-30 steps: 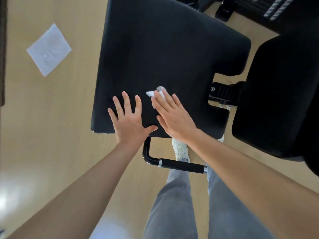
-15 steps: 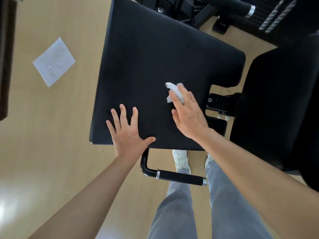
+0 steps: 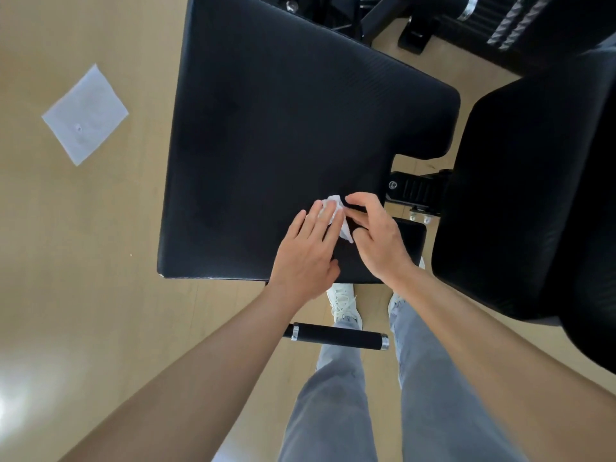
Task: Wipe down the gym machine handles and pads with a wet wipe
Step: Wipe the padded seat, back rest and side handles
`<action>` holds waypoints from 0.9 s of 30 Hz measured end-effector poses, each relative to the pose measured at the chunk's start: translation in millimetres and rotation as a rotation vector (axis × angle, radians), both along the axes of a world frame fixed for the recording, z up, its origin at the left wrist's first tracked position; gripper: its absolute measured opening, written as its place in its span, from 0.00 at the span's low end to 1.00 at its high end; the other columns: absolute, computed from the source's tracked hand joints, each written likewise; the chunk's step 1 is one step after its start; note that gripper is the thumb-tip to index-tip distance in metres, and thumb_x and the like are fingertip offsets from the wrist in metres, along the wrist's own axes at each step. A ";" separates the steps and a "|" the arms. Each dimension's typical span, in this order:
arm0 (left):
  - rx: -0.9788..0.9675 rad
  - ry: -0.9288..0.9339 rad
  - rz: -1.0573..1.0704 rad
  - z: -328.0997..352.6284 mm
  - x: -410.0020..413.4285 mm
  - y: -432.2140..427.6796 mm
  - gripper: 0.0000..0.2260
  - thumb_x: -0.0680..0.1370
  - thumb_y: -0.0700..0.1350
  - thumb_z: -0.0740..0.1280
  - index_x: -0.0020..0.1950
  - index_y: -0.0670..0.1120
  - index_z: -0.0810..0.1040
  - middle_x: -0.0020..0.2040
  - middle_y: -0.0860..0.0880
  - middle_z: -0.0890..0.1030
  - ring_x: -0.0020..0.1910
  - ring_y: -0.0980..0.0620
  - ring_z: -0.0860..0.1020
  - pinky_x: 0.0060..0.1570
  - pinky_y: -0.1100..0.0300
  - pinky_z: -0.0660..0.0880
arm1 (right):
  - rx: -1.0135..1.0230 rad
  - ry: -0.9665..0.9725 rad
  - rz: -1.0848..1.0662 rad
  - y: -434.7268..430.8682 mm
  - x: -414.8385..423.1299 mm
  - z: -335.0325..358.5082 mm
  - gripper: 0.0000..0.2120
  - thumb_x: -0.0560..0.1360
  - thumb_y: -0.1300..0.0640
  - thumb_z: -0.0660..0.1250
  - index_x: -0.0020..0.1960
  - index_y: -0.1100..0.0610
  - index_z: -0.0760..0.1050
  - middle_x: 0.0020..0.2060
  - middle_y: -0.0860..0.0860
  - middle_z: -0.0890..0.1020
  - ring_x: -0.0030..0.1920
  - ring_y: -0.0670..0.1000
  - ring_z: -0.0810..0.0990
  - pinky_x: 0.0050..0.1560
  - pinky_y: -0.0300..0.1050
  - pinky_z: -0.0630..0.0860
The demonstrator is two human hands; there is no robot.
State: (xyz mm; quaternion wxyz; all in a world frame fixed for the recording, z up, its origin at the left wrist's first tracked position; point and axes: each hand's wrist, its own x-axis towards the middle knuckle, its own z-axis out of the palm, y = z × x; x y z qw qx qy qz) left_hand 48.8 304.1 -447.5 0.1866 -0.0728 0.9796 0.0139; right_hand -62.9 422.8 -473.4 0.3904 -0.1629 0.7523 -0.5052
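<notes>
Crumpled white wet wipe (image 3: 334, 201) on black seat pad (image 3: 283, 128), centre frame, between both grips, left grip (image 3: 307, 255) flat-fingered pressing it, right grip (image 3: 380, 237) curled, pinching its edge

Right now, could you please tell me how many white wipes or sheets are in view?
2: a crumpled wipe on the pad, partly under the left hand, pinched by the right hand; a flat sheet on the floor, left of it.

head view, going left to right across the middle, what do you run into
white sheet on the floor → left hand → wet wipe → right hand → second black pad. The big seat pad lies under both hands and the wipe, so it is left out.
</notes>
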 end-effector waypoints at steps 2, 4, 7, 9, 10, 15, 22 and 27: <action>-0.023 -0.012 -0.035 -3.2 2.5 -5.1 0.34 0.78 0.51 0.62 0.82 0.42 0.59 0.83 0.42 0.57 0.82 0.43 0.55 0.80 0.44 0.56 | 0.050 0.079 0.016 4.1 -2.4 0.8 0.26 0.75 0.74 0.58 0.71 0.58 0.70 0.67 0.52 0.77 0.68 0.45 0.76 0.68 0.46 0.75; -0.061 0.015 -0.045 -0.2 5.6 -10.1 0.32 0.78 0.51 0.61 0.81 0.43 0.62 0.82 0.42 0.59 0.82 0.41 0.56 0.79 0.42 0.55 | 0.078 0.273 0.093 7.8 -1.0 -2.2 0.26 0.76 0.72 0.60 0.72 0.58 0.71 0.69 0.53 0.75 0.69 0.48 0.73 0.69 0.46 0.73; -0.128 0.047 -0.003 9.1 13.2 -19.2 0.30 0.79 0.52 0.60 0.80 0.45 0.65 0.82 0.44 0.62 0.81 0.39 0.57 0.79 0.39 0.54 | 0.159 0.557 0.335 11.8 11.8 -13.7 0.27 0.78 0.62 0.67 0.76 0.57 0.68 0.76 0.55 0.68 0.78 0.55 0.63 0.76 0.55 0.65; -0.171 0.046 0.036 14.4 22.7 -29.2 0.29 0.80 0.53 0.59 0.80 0.46 0.66 0.82 0.45 0.63 0.81 0.38 0.58 0.78 0.38 0.54 | 0.238 0.627 0.429 13.7 22.3 -19.7 0.31 0.78 0.56 0.70 0.78 0.56 0.64 0.80 0.56 0.62 0.81 0.58 0.57 0.77 0.59 0.63; -0.194 0.055 0.067 16.7 28.0 -36.1 0.28 0.80 0.54 0.60 0.79 0.47 0.67 0.81 0.45 0.64 0.81 0.38 0.60 0.78 0.38 0.55 | 0.269 0.646 0.450 14.6 25.9 -21.6 0.34 0.77 0.54 0.71 0.79 0.55 0.63 0.81 0.56 0.59 0.81 0.59 0.55 0.77 0.60 0.62; -0.310 0.174 0.265 29.5 58.0 -80.2 0.23 0.81 0.55 0.62 0.75 0.48 0.74 0.76 0.45 0.72 0.77 0.39 0.67 0.76 0.39 0.60 | 0.299 0.679 0.430 16.8 29.9 -24.6 0.38 0.76 0.53 0.74 0.80 0.53 0.61 0.81 0.55 0.59 0.81 0.59 0.56 0.78 0.60 0.61; -0.309 0.157 0.475 32.6 73.7 -84.7 0.30 0.79 0.57 0.62 0.77 0.42 0.69 0.79 0.41 0.67 0.79 0.38 0.64 0.76 0.41 0.60 | 0.320 0.671 0.429 15.8 29.1 -24.0 0.37 0.77 0.51 0.73 0.80 0.52 0.61 0.81 0.53 0.58 0.81 0.58 0.55 0.79 0.58 0.61; -0.154 0.210 0.372 26.3 70.1 -42.6 0.23 0.78 0.56 0.67 0.66 0.42 0.77 0.74 0.44 0.74 0.70 0.41 0.72 0.65 0.47 0.70 | 0.320 0.680 0.416 16.2 30.5 -25.5 0.35 0.78 0.49 0.71 0.81 0.51 0.60 0.81 0.53 0.58 0.82 0.56 0.54 0.79 0.57 0.60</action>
